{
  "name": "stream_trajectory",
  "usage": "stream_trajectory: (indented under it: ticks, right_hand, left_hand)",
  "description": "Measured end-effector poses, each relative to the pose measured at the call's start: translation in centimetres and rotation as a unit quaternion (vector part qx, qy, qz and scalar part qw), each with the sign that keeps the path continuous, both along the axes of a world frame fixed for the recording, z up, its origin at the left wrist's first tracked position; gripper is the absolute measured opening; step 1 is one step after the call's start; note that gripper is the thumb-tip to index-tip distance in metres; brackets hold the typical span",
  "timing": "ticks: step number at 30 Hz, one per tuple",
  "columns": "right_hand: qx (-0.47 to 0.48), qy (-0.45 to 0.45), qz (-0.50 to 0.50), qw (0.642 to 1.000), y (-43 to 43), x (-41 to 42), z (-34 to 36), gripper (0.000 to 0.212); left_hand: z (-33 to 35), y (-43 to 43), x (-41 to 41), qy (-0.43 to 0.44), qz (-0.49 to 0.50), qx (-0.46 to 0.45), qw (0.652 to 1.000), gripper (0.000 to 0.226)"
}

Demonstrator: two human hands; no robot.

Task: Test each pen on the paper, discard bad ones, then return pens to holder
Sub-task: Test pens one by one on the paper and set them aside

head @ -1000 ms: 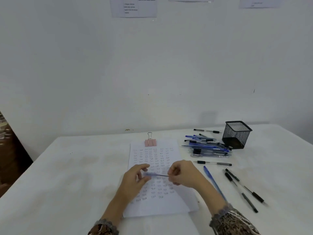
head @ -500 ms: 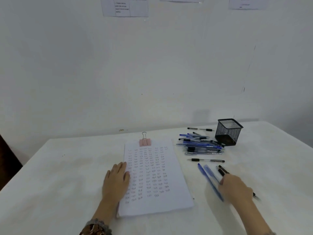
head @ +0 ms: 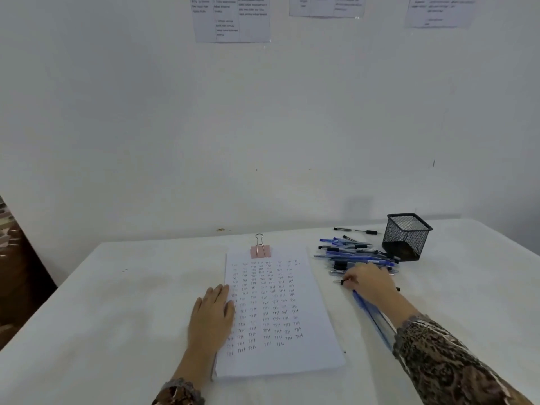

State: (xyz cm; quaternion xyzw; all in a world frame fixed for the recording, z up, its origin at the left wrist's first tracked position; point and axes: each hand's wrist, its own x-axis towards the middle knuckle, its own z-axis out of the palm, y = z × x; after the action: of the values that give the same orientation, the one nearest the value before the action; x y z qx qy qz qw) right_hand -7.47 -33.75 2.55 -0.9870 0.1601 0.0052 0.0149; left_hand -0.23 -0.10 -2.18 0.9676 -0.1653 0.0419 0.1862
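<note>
A stack of paper (head: 306, 355) covered with rows of small test marks lies on the white table, held by a pink binder clip (head: 260, 251). My left hand (head: 211, 317) lies flat on the paper's left edge. My right hand (head: 369, 282) reaches over a black pen (head: 339, 281) lying just in front of the pile of pens (head: 353, 254), its fingers curled onto it. The black mesh holder (head: 406, 238) stands behind the pile and looks empty. Two blue pens (head: 365, 308) lie under my right wrist.
One black pen (head: 355, 230) lies apart near the wall, left of the holder. The white table (head: 131, 302) ends at the wall behind and drops off at the left. Printed sheets (head: 230, 19) hang on the wall above.
Both hands held a pen over the paper a second ago. My right hand laid it down at the right, then moved up to the black pen by the pile. My left hand lay flat.
</note>
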Motion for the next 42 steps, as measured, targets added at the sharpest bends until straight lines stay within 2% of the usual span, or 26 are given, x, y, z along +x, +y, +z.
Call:
stream_trajectory:
  ticks: [2, 3, 4, 6, 7, 8, 10, 11, 12, 13, 15, 16, 17, 18, 20, 21, 22, 24, 25, 26, 29, 31, 32, 34, 38, 42]
  right_hand:
    - [-0.025, -0.035, 0.028, 0.999, 0.2, 0.4, 0.3, 0.024]
    - [-0.004, -0.089, 0.040, 0.995, 0.4, 0.6, 0.6, 0.022]
    - [0.046, -0.159, 0.055, 0.985, 0.7, 0.8, 1.1, 0.017]
    - [0.212, -0.297, 0.088, 0.927, 2.0, 0.9, 3.0, 0.012]
    - [0.302, -0.348, 0.083, 0.884, 2.8, 0.7, 4.1, 0.017]
    - [0.394, -0.405, 0.070, 0.822, 3.7, 0.4, 5.3, 0.020]
    - [0.575, -0.506, 0.027, 0.642, 5.4, -0.2, 6.7, 0.024]
    - [0.636, -0.520, -0.001, 0.570, 6.2, -0.3, 6.6, 0.025]
    - [0.671, -0.500, -0.024, 0.548, 7.0, -0.6, 6.2, 0.024]
    - [0.680, -0.448, -0.041, 0.578, 7.7, -0.5, 5.3, 0.023]
    - [0.675, -0.290, -0.023, 0.678, 9.7, -0.3, 3.0, 0.028]
    - [0.683, -0.226, -0.013, 0.694, 10.8, -0.2, 2.0, 0.025]
    - [0.703, -0.196, -0.020, 0.683, 11.8, -0.1, 1.2, 0.026]
    - [0.740, -0.193, -0.040, 0.643, 12.6, 0.1, 0.7, 0.031]
    - [0.834, -0.212, -0.101, 0.499, 13.4, 0.6, 0.4, 0.036]
    - [0.872, -0.218, -0.122, 0.422, 13.5, 0.8, 0.4, 0.031]
    - [0.894, -0.220, -0.139, 0.365, 13.6, 0.9, 0.6, 0.024]
    - [0.913, -0.233, -0.165, 0.292, 13.5, 1.5, 0.5, 0.007]
    - [0.914, -0.249, -0.170, 0.270, 13.3, 1.8, 0.1, 0.026]
    - [0.918, -0.261, -0.163, 0.249, 13.1, 2.0, -0.2, 0.035]
    - [0.905, -0.333, -0.141, 0.224, 12.8, 2.5, -0.6, 0.026]
    - [0.901, -0.353, -0.130, 0.217, 12.4, 2.4, -0.7, 0.053]
    - [0.905, -0.360, -0.119, 0.193, 12.1, 2.3, -0.6, 0.056]
    - [0.908, -0.367, -0.122, 0.160, 11.6, 2.1, -0.5, 0.055]
    - [0.902, -0.382, -0.130, 0.153, 10.6, 2.1, -0.4, 0.040]
    - [0.901, -0.394, -0.128, 0.129, 10.0, 2.8, 0.2, 0.045]
  left_hand:
    - [-0.1, 0.0, 0.0, -0.006, 0.003, 0.008, 1.000, 0.072]
    - [-0.1, 0.0, 0.0, -0.008, 0.004, 0.010, 1.000, 0.074]
    - [-0.1, 0.0, 0.1, -0.010, 0.005, 0.010, 1.000, 0.077]
    - [-0.2, 0.0, 0.2, -0.016, 0.006, 0.010, 1.000, 0.085]
    - [-0.3, 0.0, 0.3, -0.018, 0.008, 0.009, 1.000, 0.085]
    - [-0.4, 0.0, 0.3, -0.018, 0.009, 0.007, 1.000, 0.085]
    - [-0.4, -0.1, 0.3, -0.017, 0.011, 0.004, 1.000, 0.086]
    - [-0.5, -0.1, 0.3, -0.018, 0.011, 0.003, 1.000, 0.088]
    - [-0.5, -0.1, 0.3, -0.020, 0.011, 0.003, 1.000, 0.091]
    - [-0.5, -0.1, 0.3, -0.020, 0.011, 0.004, 1.000, 0.093]
    - [-0.5, -0.1, 0.3, -0.017, 0.013, 0.007, 1.000, 0.094]
    - [-0.5, 0.0, 0.3, -0.013, 0.014, 0.004, 1.000, 0.092]
    - [-0.5, 0.0, 0.3, -0.010, 0.016, 0.003, 1.000, 0.089]
    - [-0.5, 0.0, 0.3, -0.008, 0.017, 0.001, 1.000, 0.088]
    - [-0.5, -0.1, 0.3, -0.004, 0.018, -0.004, 1.000, 0.093]
    - [-0.4, -0.1, 0.2, -0.004, 0.018, -0.008, 1.000, 0.095]
    - [-0.4, -0.1, 0.2, -0.003, 0.018, -0.012, 1.000, 0.096]
    - [-0.4, -0.1, 0.2, -0.003, 0.015, -0.024, 1.000, 0.095]
    - [-0.4, -0.1, 0.2, -0.004, 0.014, -0.025, 1.000, 0.091]
    - [-0.3, -0.1, 0.2, -0.001, 0.014, -0.020, 1.000, 0.084]
    - [-0.2, -0.1, 0.2, 0.008, 0.014, -0.013, 1.000, 0.067]
    - [-0.2, -0.1, 0.2, 0.007, 0.013, -0.020, 1.000, 0.060]
    - [-0.2, -0.1, 0.2, 0.005, 0.012, -0.022, 1.000, 0.059]
    - [-0.3, -0.1, 0.2, 0.006, 0.010, -0.025, 1.000, 0.060]
    - [-0.4, 0.0, 0.3, 0.004, 0.011, -0.028, 1.000, 0.065]
    - [-0.5, -0.1, 0.2, 0.007, 0.014, -0.022, 1.000, 0.065]
